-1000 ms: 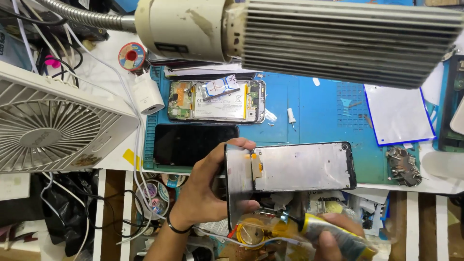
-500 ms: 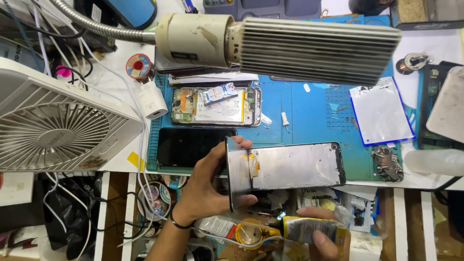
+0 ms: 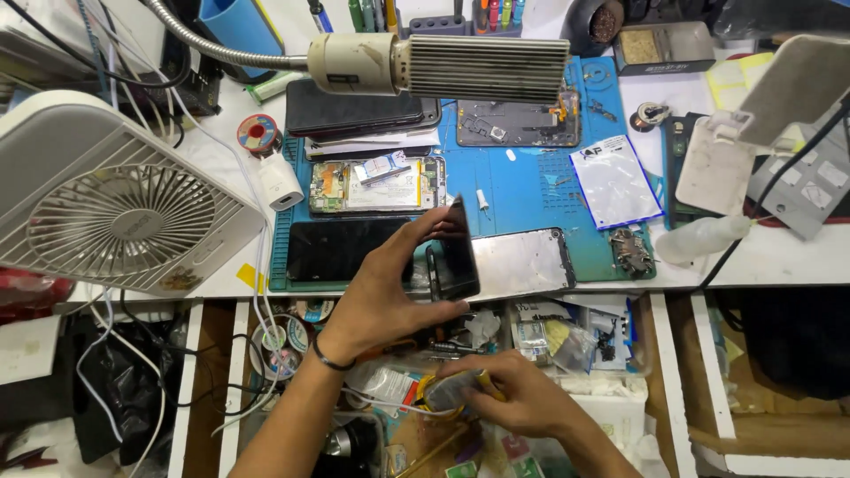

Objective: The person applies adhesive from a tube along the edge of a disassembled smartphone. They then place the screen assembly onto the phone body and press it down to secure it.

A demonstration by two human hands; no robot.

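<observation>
White box fan [image 3: 115,217]: largest item, far left of the bench, grille facing up, tilted, its corner overhanging the bench edge.

Blue work mat [image 3: 531,190]: covers the middle of the bench and carries the phone parts.

Gooseneck lamp [image 3: 443,66]: cream housing with a ribbed grey head, hanging level above the mat's top edge.

Left hand [image 3: 385,296]: raised over the mat's front edge, thumb and fingers clamped on a black screen panel [image 3: 459,252]. The panel stands on its long edge, tilted, dark glass toward the camera.

Right hand [image 3: 509,398]: low over the open drawer [image 3: 531,354] below the bench, fingers closed around a small yellow-and-clear object [image 3: 452,389]; what it is cannot be told.

Metal phone frame [image 3: 522,261]: flat at the mat's front edge, just behind and to the right of the held panel.

Dark phone [image 3: 341,248]: face up on the mat's front left, partly hidden by the left hand.

Opened phone [image 3: 376,184]: back removed, board and battery exposed, behind the dark phone.

Stack of dark phones [image 3: 359,111]: under the lamp, at the mat's top left.

Clear plastic sheet [image 3: 615,181]: blue-edged, on the right of the mat.

White charger block [image 3: 282,186]: at the mat's left edge.

Solder spool [image 3: 258,133]: red and round, just behind the charger block.
</observation>
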